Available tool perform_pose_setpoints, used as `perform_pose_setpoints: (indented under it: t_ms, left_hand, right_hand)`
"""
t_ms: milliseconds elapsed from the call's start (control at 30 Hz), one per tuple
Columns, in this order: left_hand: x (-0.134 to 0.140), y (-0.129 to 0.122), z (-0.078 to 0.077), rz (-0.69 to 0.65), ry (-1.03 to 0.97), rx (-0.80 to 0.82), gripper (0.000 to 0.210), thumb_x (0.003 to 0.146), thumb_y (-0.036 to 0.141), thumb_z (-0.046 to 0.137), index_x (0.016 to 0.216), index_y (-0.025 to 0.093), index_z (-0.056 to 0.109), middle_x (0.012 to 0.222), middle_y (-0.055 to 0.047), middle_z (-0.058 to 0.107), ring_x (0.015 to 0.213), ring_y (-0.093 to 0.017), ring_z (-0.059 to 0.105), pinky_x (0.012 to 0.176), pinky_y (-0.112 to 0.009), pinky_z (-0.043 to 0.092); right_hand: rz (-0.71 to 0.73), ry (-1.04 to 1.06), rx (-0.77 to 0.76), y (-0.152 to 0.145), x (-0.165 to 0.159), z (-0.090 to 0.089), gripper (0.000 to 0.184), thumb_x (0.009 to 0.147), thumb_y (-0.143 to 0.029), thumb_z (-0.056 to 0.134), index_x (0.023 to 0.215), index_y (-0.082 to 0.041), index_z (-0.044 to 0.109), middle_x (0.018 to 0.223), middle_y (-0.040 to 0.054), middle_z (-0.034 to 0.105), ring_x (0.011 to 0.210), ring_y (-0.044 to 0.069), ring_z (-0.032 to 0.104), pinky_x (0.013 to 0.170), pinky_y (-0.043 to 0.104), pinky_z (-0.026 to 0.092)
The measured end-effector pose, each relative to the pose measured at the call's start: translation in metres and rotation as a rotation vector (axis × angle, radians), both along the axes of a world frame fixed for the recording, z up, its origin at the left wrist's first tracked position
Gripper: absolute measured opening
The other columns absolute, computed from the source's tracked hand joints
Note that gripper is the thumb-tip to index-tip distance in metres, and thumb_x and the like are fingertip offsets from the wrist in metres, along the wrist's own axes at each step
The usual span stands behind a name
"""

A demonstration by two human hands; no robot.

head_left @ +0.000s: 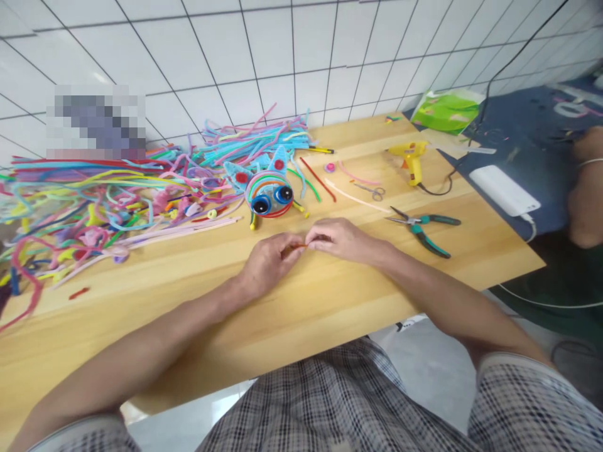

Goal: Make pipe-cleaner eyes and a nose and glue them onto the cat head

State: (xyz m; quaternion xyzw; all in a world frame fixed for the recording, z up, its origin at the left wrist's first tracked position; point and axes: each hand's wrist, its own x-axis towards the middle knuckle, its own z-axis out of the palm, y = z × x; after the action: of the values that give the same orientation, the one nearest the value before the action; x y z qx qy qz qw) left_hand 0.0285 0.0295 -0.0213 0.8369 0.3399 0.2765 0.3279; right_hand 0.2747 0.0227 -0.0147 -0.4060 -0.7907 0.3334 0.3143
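My left hand (269, 262) and my right hand (343, 240) meet just above the wooden table (330, 295). Both are closed, fingertips pinching a short, thin orange-brown piece, which looks like a pipe cleaner (301, 245); most of it is hidden by the fingers. Just beyond them stands a striped pipe-cleaner figure (269, 191) with big blue-rimmed eyes, pointed blue ears with red centres and yellow-tipped feet. A red pipe cleaner (318, 179) and a pale pink one (355, 195) lie behind my right hand.
A heap of coloured pipe cleaners (117, 207) covers the table's left and back. Green-handled pliers (424, 227), small scissors (372, 191) and a yellow glue gun (411, 160) with a cord lie to the right. Past the table's edge are a white power bank (505, 189) and another person's arm (586, 188).
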Motion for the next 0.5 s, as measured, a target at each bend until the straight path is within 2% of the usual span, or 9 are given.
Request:
perform_pose_setpoints:
  t_ms: [100, 167, 267, 367, 500]
  left_hand:
    - [-0.002, 0.002, -0.011, -0.022, -0.001, 0.165, 0.016, 0.105, 0.021, 0.063, 0.106, 0.023, 0.078, 0.091, -0.004, 0.082, 0.074, -0.017, 0.074, 0.071, -0.029, 0.059]
    - [-0.005, 0.002, -0.016, -0.035, -0.018, 0.228, 0.015, 0.106, 0.019, 0.063, 0.106, 0.022, 0.077, 0.093, -0.004, 0.083, 0.078, -0.017, 0.077, 0.073, -0.029, 0.061]
    - [-0.006, 0.001, -0.018, -0.082, -0.033, 0.262, 0.013, 0.107, 0.016, 0.063, 0.106, 0.021, 0.075, 0.097, -0.005, 0.083, 0.083, -0.018, 0.08, 0.076, -0.03, 0.063]
    - [-0.006, 0.001, -0.016, -0.093, -0.017, 0.281, 0.011, 0.107, 0.02, 0.065, 0.114, 0.021, 0.073, 0.109, -0.008, 0.083, 0.095, -0.021, 0.081, 0.081, -0.032, 0.066]
    - [-0.006, 0.0, -0.013, -0.09, 0.03, 0.301, 0.016, 0.108, 0.025, 0.064, 0.122, 0.022, 0.072, 0.12, -0.011, 0.08, 0.105, -0.022, 0.08, 0.084, -0.033, 0.068]
  right_hand:
    - [-0.033, 0.011, -0.022, -0.002, 0.0, -0.002, 0.005, 0.091, -0.024, 0.077, 0.087, -0.026, 0.08, 0.08, 0.0001, 0.078, 0.074, 0.018, 0.067, 0.074, 0.03, 0.047]
    - [-0.103, 0.028, -0.037, -0.001, 0.003, -0.001, 0.009, 0.092, -0.031, 0.077, 0.085, -0.026, 0.079, 0.078, -0.0003, 0.076, 0.07, 0.017, 0.064, 0.071, 0.03, 0.047]
    - [-0.307, 0.019, -0.007, 0.004, 0.013, 0.001, 0.014, 0.092, -0.033, 0.075, 0.081, -0.025, 0.076, 0.077, 0.0005, 0.075, 0.069, 0.017, 0.062, 0.071, 0.032, 0.046]
    - [-0.516, -0.005, 0.014, 0.012, 0.026, 0.0, 0.014, 0.09, -0.034, 0.074, 0.079, -0.025, 0.075, 0.078, 0.0012, 0.075, 0.071, 0.019, 0.063, 0.072, 0.033, 0.046]
    - [-0.647, -0.013, 0.013, 0.021, 0.035, -0.006, 0.012, 0.087, -0.035, 0.073, 0.08, -0.026, 0.075, 0.079, 0.0014, 0.076, 0.071, 0.02, 0.065, 0.071, 0.035, 0.047]
